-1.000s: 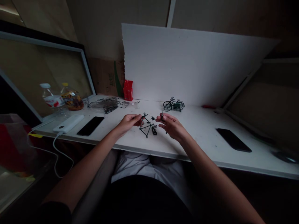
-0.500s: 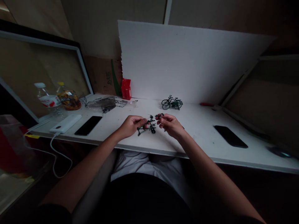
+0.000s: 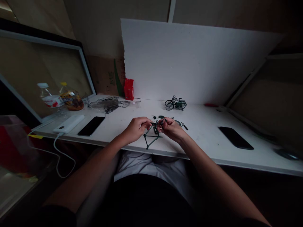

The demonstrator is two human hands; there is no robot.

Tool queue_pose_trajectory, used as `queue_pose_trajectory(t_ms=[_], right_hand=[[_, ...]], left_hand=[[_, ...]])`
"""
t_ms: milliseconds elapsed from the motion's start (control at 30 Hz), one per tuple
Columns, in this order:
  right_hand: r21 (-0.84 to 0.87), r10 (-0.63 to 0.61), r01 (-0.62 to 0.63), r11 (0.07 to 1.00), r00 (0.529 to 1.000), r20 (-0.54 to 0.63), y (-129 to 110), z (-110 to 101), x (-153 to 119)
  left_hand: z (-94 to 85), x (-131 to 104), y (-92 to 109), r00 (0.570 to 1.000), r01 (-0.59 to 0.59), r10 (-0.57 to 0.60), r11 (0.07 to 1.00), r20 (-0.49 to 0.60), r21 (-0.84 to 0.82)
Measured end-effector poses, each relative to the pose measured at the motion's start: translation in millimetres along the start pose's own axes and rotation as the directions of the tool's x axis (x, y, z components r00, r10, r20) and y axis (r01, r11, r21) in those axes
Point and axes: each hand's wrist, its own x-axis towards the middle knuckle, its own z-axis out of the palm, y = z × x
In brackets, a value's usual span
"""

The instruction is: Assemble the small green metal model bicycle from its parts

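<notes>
A small dark green bicycle frame (image 3: pixel 152 136) hangs between my hands above the white table's front part, its triangle pointing down toward me. My left hand (image 3: pixel 138 127) pinches its upper end from the left. My right hand (image 3: pixel 170 128) is closed on a small dark part at the same end, touching the frame; the part's shape is partly hidden by my fingers. Just beyond my hands lie small dark green pieces (image 3: pixel 161 117), and a thin dark piece (image 3: pixel 185 126) lies to the right. Farther back stand small model bicycles (image 3: pixel 175 103).
On the left are a black phone (image 3: pixel 91 126), a white power bank (image 3: pixel 68 124) with a cable, two bottles (image 3: pixel 72 99) and dark part sprues (image 3: pixel 109 104). A red box (image 3: pixel 129 89) stands at the back. Another phone (image 3: pixel 236 138) lies on the right of the table (image 3: pixel 203 138).
My hands have come together, and the part in my right hand now meets the frame. The frame has turned, its triangle now hanging lower. Pieces behind my hands show more clearly.
</notes>
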Motion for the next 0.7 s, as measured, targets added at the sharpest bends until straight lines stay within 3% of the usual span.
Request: queue_pose_trajectory(t_ms=[400, 700], right_hand=[[-0.074, 0.003, -0.004, 0.997, 1.000, -0.019, 6.9, -9.8, 2.8], [-0.215, -0.030, 0.025, 0.976, 0.999, -0.022, -1.8, -10.5, 3.4]], left_hand=[[-1.5, -1.4, -3.6, 0.996, -0.092, 0.091, 0.983, 0.016, 0.162], [-1.0, -2.8, -2.0, 0.989, -0.145, 0.139, 0.952, 0.043, 0.269]])
